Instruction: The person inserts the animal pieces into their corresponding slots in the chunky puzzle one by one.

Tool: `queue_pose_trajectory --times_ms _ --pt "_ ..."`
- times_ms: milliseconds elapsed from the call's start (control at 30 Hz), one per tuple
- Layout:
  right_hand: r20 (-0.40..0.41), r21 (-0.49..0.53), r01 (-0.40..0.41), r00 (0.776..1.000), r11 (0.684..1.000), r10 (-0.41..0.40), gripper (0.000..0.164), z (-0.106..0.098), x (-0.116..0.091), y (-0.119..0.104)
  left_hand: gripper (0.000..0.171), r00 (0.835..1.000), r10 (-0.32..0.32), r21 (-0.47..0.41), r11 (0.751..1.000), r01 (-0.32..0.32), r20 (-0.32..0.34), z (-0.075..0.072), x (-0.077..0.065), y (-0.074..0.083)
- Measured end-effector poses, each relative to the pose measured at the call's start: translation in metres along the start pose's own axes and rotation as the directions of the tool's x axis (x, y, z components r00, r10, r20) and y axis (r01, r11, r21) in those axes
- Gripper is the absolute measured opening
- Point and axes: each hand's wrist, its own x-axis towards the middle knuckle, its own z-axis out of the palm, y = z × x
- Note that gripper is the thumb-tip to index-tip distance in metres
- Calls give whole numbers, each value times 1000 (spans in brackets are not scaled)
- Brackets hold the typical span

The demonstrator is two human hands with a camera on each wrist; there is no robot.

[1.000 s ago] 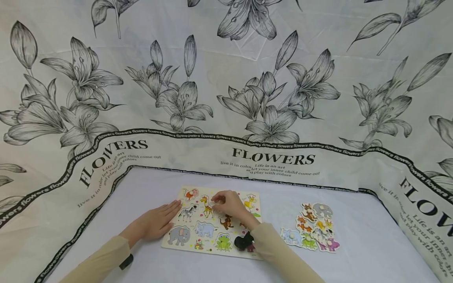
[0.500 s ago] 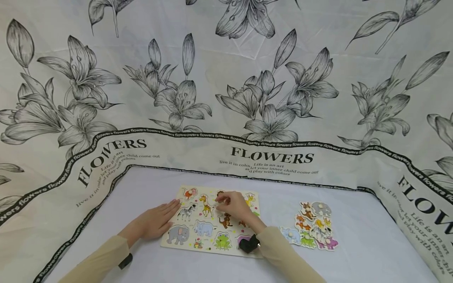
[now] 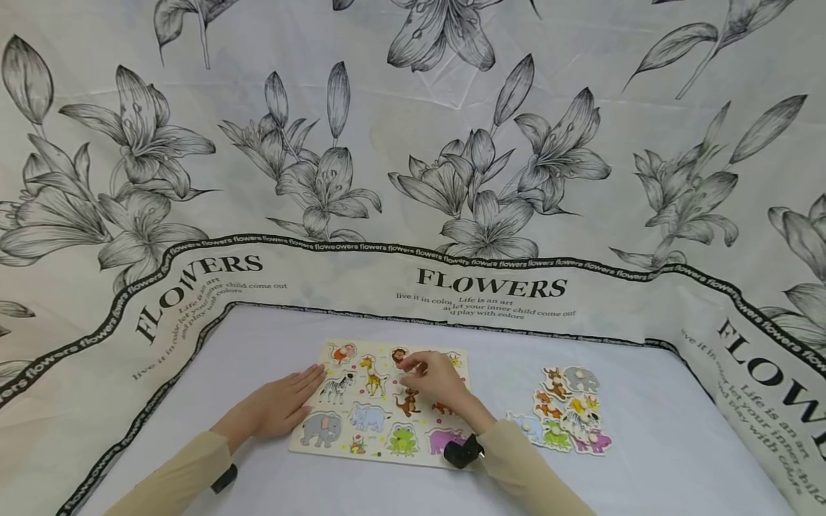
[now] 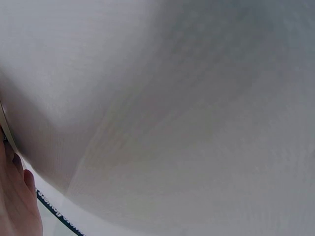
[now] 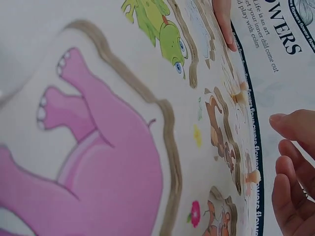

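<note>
An animal puzzle board (image 3: 345, 418) lies on the white cloth. My left hand (image 3: 284, 401) rests with extended fingers on the board's left edge. Only part of that hand (image 4: 18, 199) enters the left wrist view. Over the upper right of the board hovers my right hand (image 3: 435, 381), next to the lion (image 3: 399, 356). In the right wrist view, this hand's (image 5: 295, 177) fingers are loosely bent with nothing between them. Two knobs stand up from the board there, one of them a wooden knob (image 5: 253, 176). The giraffe (image 3: 371, 375) sits left of the lion.
Right of the board lies a pile of loose knobbed pieces, among them an elephant (image 3: 582, 380), a frog (image 3: 555, 435) and a zebra (image 3: 582, 423). A flower-printed curtain (image 3: 361, 287) closes off the back and sides.
My right hand has drawn back a little, toward the right, and the lion has come into view. The left hand keeps its place on the board's edge.
</note>
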Motion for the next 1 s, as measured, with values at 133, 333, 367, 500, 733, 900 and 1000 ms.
queue_pose_trajectory --times_ms 133,333,367,500,733,900,1000 --pt "-9 -2 15 1000 1000 -15 20 -4 -4 1 58 1000 3 2 1000 -3 -4 0 0 0" --pt "-29 15 32 999 999 -31 20 -9 -11 2 58 1000 5 9 1000 -5 -3 0 0 0" --pt "-32 16 31 999 999 -30 20 -10 -13 2 58 1000 7 8 1000 -7 -5 0 0 0" --pt "-40 22 13 999 1000 -12 19 -13 -18 1 58 1000 12 6 1000 -12 -8 0 -1 1" --pt "-50 2 40 998 999 -40 19 -21 -27 5 58 1000 11 6 1000 -11 -5 0 -1 2" --pt "-46 -2 56 997 998 -56 20 -29 -34 10 58 1000 7 12 1000 -7 2 0 0 2" --pt "-40 -11 63 997 998 -64 20 -35 -38 11 58 1000 0 4 1000 0 7 -1 0 2"
